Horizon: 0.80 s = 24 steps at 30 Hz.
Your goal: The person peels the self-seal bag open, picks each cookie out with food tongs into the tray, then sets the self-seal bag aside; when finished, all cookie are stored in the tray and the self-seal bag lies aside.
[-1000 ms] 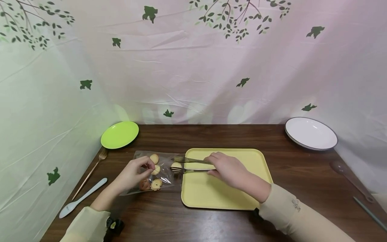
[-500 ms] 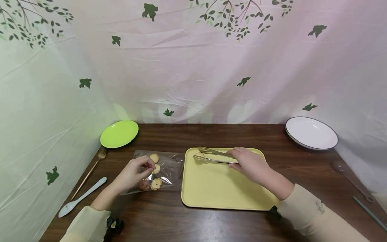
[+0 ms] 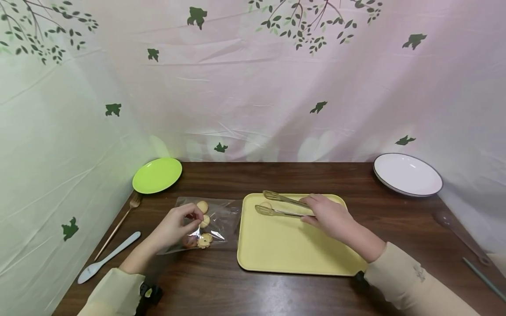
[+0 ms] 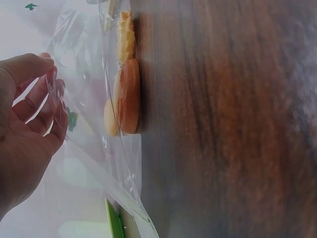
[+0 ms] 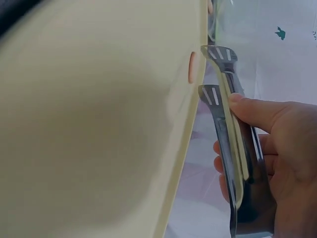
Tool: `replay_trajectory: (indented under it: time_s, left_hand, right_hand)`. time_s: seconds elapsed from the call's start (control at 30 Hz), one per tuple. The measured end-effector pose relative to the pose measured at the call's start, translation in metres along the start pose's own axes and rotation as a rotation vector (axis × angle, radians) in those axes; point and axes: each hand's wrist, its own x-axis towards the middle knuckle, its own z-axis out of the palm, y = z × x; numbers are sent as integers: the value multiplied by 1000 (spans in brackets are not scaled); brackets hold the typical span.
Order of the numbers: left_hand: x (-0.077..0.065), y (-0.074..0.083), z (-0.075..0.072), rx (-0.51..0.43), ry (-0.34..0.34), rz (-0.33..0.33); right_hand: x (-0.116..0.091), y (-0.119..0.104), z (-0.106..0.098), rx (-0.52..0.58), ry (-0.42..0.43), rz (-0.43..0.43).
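Observation:
My left hand pinches the upper film of a clear plastic bag, lifting it in the left wrist view. Inside lie two round pale cookies, a flower-shaped cookie and a reddish-brown cookie, partly hidden by glare. My right hand grips slotted metal tongs, thumb on one arm and fingers round the other. Their two tips stand apart over the back left of the yellow tray. A pale round cookie lies on the tray between those tips.
A green plate stands back left, with a copper-coloured fork and a pale blue spreader in front. At back right is a white dish; a dark spoon and grey-green stick lie along the right edge.
My right hand has moved right with the tongs, carrying a cookie from the bag's mouth onto the tray. The tong tips have since spread apart. My left hand stays at the bag.

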Motion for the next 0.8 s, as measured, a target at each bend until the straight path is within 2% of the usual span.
replay_trajectory:
  time_s: [0.23, 0.4, 0.6, 0.8]
  left_hand:
    - [1, 0, 1, 14, 12, 5]
    - [1, 1, 0, 16, 6, -6]
    - [1, 5, 0, 14, -5, -18]
    - [0, 5, 0, 17, -7, -24]
  right_hand:
    - [2, -22, -6, 45, 65, -45]
    - [5, -41, -7, 54, 68, -117]
    - [12, -58, -2, 5, 63, -191]
    - [25, -72, 8, -48, 47, -224]
